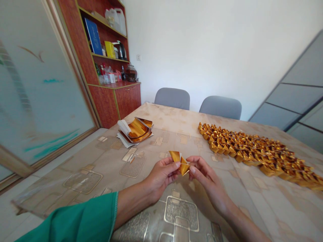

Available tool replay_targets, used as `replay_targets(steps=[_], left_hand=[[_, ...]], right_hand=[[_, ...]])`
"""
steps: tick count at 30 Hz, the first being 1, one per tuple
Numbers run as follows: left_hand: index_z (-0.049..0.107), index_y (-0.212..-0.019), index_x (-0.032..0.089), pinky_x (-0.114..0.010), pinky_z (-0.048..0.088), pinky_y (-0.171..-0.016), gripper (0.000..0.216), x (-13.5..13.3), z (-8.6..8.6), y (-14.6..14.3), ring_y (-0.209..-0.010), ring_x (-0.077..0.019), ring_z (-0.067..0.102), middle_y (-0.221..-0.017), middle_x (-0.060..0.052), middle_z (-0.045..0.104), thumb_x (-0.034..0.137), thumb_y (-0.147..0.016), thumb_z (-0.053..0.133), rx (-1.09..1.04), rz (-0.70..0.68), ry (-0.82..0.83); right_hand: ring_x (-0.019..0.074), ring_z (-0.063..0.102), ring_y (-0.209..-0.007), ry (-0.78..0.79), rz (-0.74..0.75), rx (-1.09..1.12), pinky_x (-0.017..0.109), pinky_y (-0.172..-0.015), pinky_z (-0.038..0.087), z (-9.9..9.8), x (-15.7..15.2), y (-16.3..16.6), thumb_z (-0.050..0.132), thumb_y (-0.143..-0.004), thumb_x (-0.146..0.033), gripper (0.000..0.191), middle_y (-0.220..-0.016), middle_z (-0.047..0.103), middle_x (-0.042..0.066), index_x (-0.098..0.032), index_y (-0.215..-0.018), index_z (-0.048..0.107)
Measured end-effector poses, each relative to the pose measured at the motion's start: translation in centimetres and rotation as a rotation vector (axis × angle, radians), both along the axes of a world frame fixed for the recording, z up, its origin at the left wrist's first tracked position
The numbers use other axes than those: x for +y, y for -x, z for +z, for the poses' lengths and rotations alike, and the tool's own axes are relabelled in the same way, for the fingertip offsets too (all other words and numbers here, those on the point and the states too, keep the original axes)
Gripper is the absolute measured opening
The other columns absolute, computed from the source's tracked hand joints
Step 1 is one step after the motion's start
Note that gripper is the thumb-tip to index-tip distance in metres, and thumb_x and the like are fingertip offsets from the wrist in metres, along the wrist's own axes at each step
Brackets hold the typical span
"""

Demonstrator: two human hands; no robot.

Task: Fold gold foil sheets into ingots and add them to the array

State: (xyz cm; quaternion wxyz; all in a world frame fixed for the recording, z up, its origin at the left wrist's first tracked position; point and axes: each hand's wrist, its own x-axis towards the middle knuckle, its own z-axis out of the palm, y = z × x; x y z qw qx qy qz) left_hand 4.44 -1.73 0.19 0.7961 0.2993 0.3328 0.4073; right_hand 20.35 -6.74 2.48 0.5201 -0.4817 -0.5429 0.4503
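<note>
A small piece of folded gold foil paper [185, 167] is held above the table between my two hands. My left hand [161, 174] pinches its left side, thumb on top and fingers beneath. On the right edge, my right hand [205, 174] grips it between thumb and fingertips. The paper shows sharp creases and a bit of white backing near its top. To the right, rows of folded gold paper pieces [234, 144] stand close together on the table. A loose stack of gold sheets with white backs [140, 130] lies curled at the left.
The table [156, 215] has a patterned, glossy cover. Two grey chairs [172, 98] stand at its far side. A red-brown cabinet [127, 99] with bottles and a kettle is at the back left, beside a frosted sliding door [45, 87].
</note>
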Motion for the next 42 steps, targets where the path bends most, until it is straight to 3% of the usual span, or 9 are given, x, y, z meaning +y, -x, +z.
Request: replay_targets(steps=[7,11,14,18,26,31,36,42], left_hand=[[0.073,-0.091,0.013,-0.019,0.04,-0.059,0.039,-0.3,0.4,0.1,-0.061,-0.0073,0.057,-0.082,-0.004,0.072,0.033,-0.061,0.089,0.092,-0.034,-0.092],[0.071,-0.09,0.013,-0.019,0.041,-0.059,0.039,-0.5,0.8,0.1,-0.061,-0.0085,0.059,-0.08,-0.004,0.072,0.033,-0.061,0.089,0.121,-0.007,-0.114],[0.07,-0.089,0.014,-0.022,0.046,-0.063,0.037,-0.5,1.0,0.1,-0.064,-0.0106,0.063,-0.082,-0.004,0.073,0.031,-0.061,0.089,0.126,0.012,-0.076],[0.069,-0.087,0.015,-0.023,0.049,-0.063,0.034,-0.4,1.0,0.1,-0.064,-0.0106,0.064,-0.08,-0.003,0.072,0.028,-0.061,0.088,0.124,0.043,-0.026],[0.069,-0.086,0.014,-0.023,0.049,-0.06,0.031,-0.4,1.0,0.2,-0.059,-0.0093,0.062,-0.078,-0.003,0.072,0.028,-0.064,0.086,0.142,0.019,-0.072],[0.066,-0.073,0.014,-0.022,0.048,-0.056,0.03,-0.6,0.9,0.0,-0.057,-0.0101,0.061,-0.067,-0.001,0.068,0.028,-0.059,0.088,0.141,0.032,-0.091],[0.067,-0.077,0.013,-0.02,0.049,-0.056,0.035,-0.3,0.7,0.0,-0.057,-0.0082,0.061,-0.07,-0.001,0.07,0.03,-0.057,0.089,0.141,0.055,-0.088],[0.065,-0.076,0.013,-0.019,0.048,-0.054,0.038,-0.5,0.8,0.0,-0.056,-0.0084,0.062,-0.069,-0.001,0.07,0.034,-0.056,0.09,0.122,0.052,-0.108]], right_hand=[[0.0188,0.059,-0.078,-0.022,0.072,-0.17,0.031,-0.071,0.045,-0.6,-0.1,0.4,0.068,-0.084,-0.032,0.019,-0.094,0.068,0.004,-0.022,-0.1,0.066],[0.0178,0.057,-0.071,0.018,0.064,-0.141,0.03,-0.064,0.044,-0.7,0.1,0.1,0.071,-0.077,-0.031,0.022,-0.084,0.068,0.003,-0.021,-0.095,0.066],[0.016,0.054,-0.063,0.023,0.074,-0.177,0.029,-0.059,0.042,-0.6,0.4,-0.4,0.073,-0.073,-0.028,0.013,-0.073,0.064,0.0,-0.021,-0.081,0.065],[0.017,0.057,-0.066,-0.115,0.109,-0.264,0.031,-0.063,0.044,-0.4,0.6,-1.0,0.07,-0.075,-0.02,0.01,-0.07,0.062,-0.001,-0.023,-0.069,0.063],[0.0221,0.062,-0.078,-0.355,0.189,-0.523,0.035,-0.067,0.048,-0.1,0.5,-1.4,0.067,-0.085,-0.02,0.012,-0.085,0.066,0.004,-0.029,-0.088,0.075],[0.0228,0.058,-0.077,-0.455,0.186,-0.651,0.035,-0.066,0.047,0.0,0.4,-1.2,0.065,-0.088,-0.021,0.017,-0.077,0.064,0.005,-0.031,-0.088,0.078],[0.0217,0.06,-0.085,-0.382,0.213,-0.525,0.035,-0.072,0.049,-0.2,0.3,-1.2,0.065,-0.088,-0.024,0.012,-0.092,0.062,0.004,-0.03,-0.087,0.076],[0.021,0.059,-0.093,-0.296,0.24,-0.495,0.035,-0.081,0.045,-0.2,0.0,-1.0,0.06,-0.092,-0.024,0.011,-0.096,0.062,0.003,-0.027,-0.092,0.071]])
